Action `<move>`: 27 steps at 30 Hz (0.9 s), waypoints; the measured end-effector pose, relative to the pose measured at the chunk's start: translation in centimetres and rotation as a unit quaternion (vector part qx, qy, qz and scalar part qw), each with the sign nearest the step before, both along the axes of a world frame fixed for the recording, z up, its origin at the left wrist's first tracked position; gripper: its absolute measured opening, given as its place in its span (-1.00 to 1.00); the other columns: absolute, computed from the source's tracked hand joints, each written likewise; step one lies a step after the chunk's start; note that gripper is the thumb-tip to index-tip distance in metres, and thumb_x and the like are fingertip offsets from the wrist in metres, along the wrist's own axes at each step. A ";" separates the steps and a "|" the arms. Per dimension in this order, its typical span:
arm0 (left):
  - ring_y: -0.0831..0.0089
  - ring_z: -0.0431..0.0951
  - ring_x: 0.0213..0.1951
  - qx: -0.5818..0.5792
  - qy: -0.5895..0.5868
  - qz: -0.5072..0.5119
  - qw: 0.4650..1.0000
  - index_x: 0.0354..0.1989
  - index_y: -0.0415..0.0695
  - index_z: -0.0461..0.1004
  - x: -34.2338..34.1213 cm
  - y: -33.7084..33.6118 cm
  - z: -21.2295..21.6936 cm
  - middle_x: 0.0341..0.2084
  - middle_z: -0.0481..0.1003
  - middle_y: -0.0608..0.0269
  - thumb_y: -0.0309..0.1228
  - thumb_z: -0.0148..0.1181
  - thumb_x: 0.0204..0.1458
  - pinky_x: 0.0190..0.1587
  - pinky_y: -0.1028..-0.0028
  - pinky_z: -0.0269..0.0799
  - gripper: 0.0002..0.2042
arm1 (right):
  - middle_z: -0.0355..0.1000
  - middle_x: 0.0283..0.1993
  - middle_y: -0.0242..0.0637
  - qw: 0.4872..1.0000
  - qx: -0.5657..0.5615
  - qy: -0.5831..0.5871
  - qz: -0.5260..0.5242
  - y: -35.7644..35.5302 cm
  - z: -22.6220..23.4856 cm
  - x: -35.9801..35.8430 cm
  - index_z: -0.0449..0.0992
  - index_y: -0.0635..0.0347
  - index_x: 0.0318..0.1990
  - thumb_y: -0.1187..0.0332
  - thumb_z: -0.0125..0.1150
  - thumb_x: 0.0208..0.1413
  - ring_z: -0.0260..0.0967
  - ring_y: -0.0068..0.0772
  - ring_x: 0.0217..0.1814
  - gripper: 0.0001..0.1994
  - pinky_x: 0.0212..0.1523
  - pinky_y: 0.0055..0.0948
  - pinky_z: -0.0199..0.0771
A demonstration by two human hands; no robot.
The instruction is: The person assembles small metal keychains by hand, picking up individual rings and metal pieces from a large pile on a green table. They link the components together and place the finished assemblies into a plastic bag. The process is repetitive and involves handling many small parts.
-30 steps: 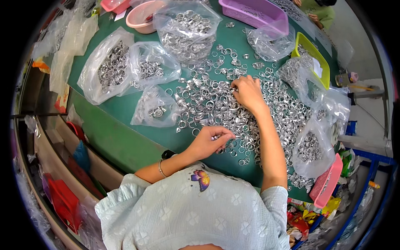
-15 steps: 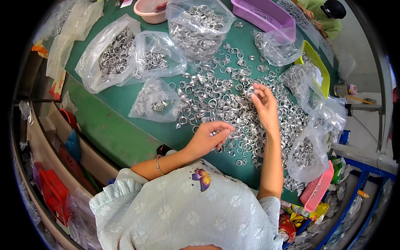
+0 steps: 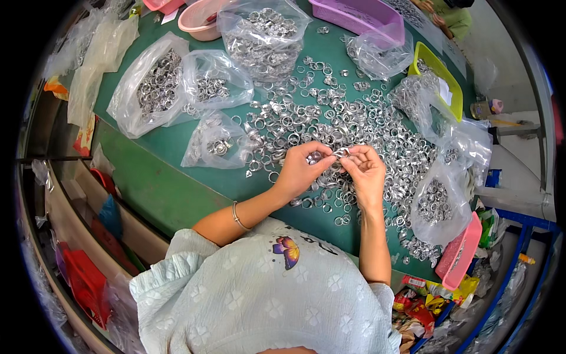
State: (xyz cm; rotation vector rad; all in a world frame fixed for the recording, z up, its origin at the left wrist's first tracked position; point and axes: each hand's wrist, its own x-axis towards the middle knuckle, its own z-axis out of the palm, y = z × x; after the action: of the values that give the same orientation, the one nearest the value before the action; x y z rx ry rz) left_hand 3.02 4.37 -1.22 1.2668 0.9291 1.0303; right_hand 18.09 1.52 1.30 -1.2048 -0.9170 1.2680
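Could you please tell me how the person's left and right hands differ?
The left hand has a bracelet at its wrist; the right hand has none. The left forearm slants in from the lower left, while the right forearm runs nearly straight up the picture. Both have fingertips at a silver ring over the ring pile.

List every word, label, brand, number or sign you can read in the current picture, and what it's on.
None can be read.
Wrappers, lower right: print too small and blurred.
Slip by the green basket: no writing can be made out.
Jar, right: too small to read.
Shirt: dark marks beside the butterfly, too unclear to tell if letters.
Rings: no lettering visible.
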 end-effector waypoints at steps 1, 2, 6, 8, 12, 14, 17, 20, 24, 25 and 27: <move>0.74 0.32 -0.59 0.023 0.003 0.007 1.000 -0.38 -0.27 0.47 0.1 -0.1 0.0 -0.53 0.44 0.36 -0.53 0.19 -0.05 -0.55 0.68 0.21 -0.91 | 0.42 -0.27 -0.25 1.000 0.006 0.020 -0.003 -0.1 -0.1 0.0 0.36 0.31 -0.23 0.63 0.14 -0.02 0.40 -0.55 -0.26 -0.82 -0.30 -0.61 0.46; 0.73 0.32 -0.59 0.047 0.005 0.014 0.999 -0.37 -0.27 0.47 0.2 -0.1 0.1 -0.54 0.44 0.36 -0.53 0.18 -0.05 -0.55 0.68 0.22 -0.91 | 0.42 -0.26 -0.25 0.996 -0.001 0.082 -0.020 -0.3 -0.2 -0.1 0.36 0.30 -0.23 0.62 0.14 -0.01 0.39 -0.55 -0.26 -0.82 -0.31 -0.60 0.45; 0.61 0.41 -0.50 0.096 -0.019 0.052 0.994 -0.40 -0.28 0.47 0.6 0.0 0.3 -0.52 0.46 0.28 -0.57 0.18 -0.08 -0.44 0.61 0.31 -0.92 | 0.41 -0.23 -0.25 0.977 -0.005 0.207 -0.054 -0.8 -0.6 -0.9 0.38 0.28 -0.24 0.56 0.14 0.02 0.39 -0.51 -0.25 -0.86 -0.32 -0.57 0.45; 0.51 0.46 -0.44 -0.098 -0.043 -0.002 0.994 -0.41 -0.29 0.47 0.2 0.0 1.0 -0.52 0.48 0.21 -0.60 0.19 -0.12 -0.36 0.56 0.35 -0.91 | 0.41 -0.24 -0.25 0.986 0.023 0.154 -0.055 -0.9 -0.9 -0.7 0.38 0.29 -0.25 0.56 0.14 0.02 0.40 -0.49 -0.25 -0.87 -0.31 -0.55 0.46; 0.51 0.45 -0.45 0.159 0.016 0.068 0.985 -0.42 -0.28 0.46 0.3 -0.4 1.2 -0.51 0.47 0.20 -0.61 0.19 -0.13 -0.38 0.56 0.35 -0.92 | 0.42 -0.29 -0.21 0.988 -0.012 0.148 -0.039 -1.2 -0.6 -0.2 0.37 0.29 -0.32 0.55 0.13 0.03 0.42 -0.42 -0.26 -0.91 -0.35 -0.51 0.47; 0.49 0.46 -0.46 0.245 0.017 0.076 0.966 -0.42 -0.28 0.45 0.2 -0.4 1.6 -0.51 0.46 0.19 -0.62 0.19 -0.13 -0.37 0.54 0.35 -0.92 | 0.41 -0.33 -0.21 0.982 -0.022 0.183 -0.027 -1.3 0.2 -0.3 0.36 0.28 -0.33 0.53 0.11 0.05 0.42 -0.40 -0.32 -0.94 -0.39 -0.50 0.48; 0.39 0.48 -0.44 0.016 -0.014 0.014 1.000 -0.43 -0.27 0.44 0.0 -0.4 1.3 -0.49 0.46 0.15 -0.64 0.18 -0.15 -0.35 0.51 0.37 -0.90 | 0.39 -0.35 -0.25 0.981 -0.015 0.192 -0.036 -1.4 0.7 -0.7 0.36 0.28 -0.30 0.50 0.08 0.08 0.41 -0.43 -0.38 -0.93 -0.43 -0.51 0.46; 0.30 0.49 -0.41 0.221 0.010 -0.004 0.975 -0.43 -0.27 0.44 -0.2 -0.6 1.8 -0.47 0.46 0.12 -0.66 0.18 -0.17 -0.33 0.48 0.39 -0.89 | 0.37 -0.38 -0.30 0.978 -0.001 0.207 -0.033 -1.4 1.1 -0.8 0.35 0.30 -0.23 0.48 0.06 0.10 0.39 -0.48 -0.42 -0.88 -0.47 -0.53 0.44; 0.29 0.50 -0.40 0.252 -0.013 -0.038 0.967 -0.43 -0.26 0.43 -0.4 -0.6 1.5 -0.47 0.46 0.12 -0.66 0.17 -0.16 -0.35 0.47 0.40 -0.90 | 0.36 -0.38 -0.34 0.975 -0.026 0.220 0.010 -1.8 1.5 0.0 0.39 0.36 -0.15 0.45 0.02 0.13 0.38 -0.53 -0.47 -0.82 -0.48 -0.55 0.44; 0.29 0.50 -0.41 0.260 -0.012 -0.025 0.965 -0.43 -0.26 0.42 -0.4 -0.8 1.6 -0.48 0.46 0.13 -0.66 0.17 -0.16 -0.37 0.47 0.39 -0.89 | 0.35 -0.37 -0.35 0.967 -0.050 0.248 0.006 -2.0 1.3 -0.1 0.40 0.36 -0.16 0.45 0.01 0.13 0.38 -0.53 -0.48 -0.82 -0.47 -0.55 0.44; 0.31 0.50 -0.43 0.274 -0.010 0.000 0.962 -0.42 -0.25 0.42 -0.4 -1.5 1.7 -0.49 0.45 0.15 -0.65 0.17 -0.15 -0.40 0.47 0.38 -0.89 | 0.33 -0.34 -0.32 0.945 -0.102 0.312 -0.006 -2.4 1.4 -0.3 0.43 0.38 -0.20 0.48 0.02 0.12 0.38 -0.55 -0.48 -0.85 -0.47 -0.57 0.44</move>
State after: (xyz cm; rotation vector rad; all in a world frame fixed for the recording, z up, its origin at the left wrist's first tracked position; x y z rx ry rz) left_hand 2.58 2.92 0.50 1.7036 0.6420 1.3529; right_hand 17.76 -0.91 2.70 -0.8654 -0.3178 1.6303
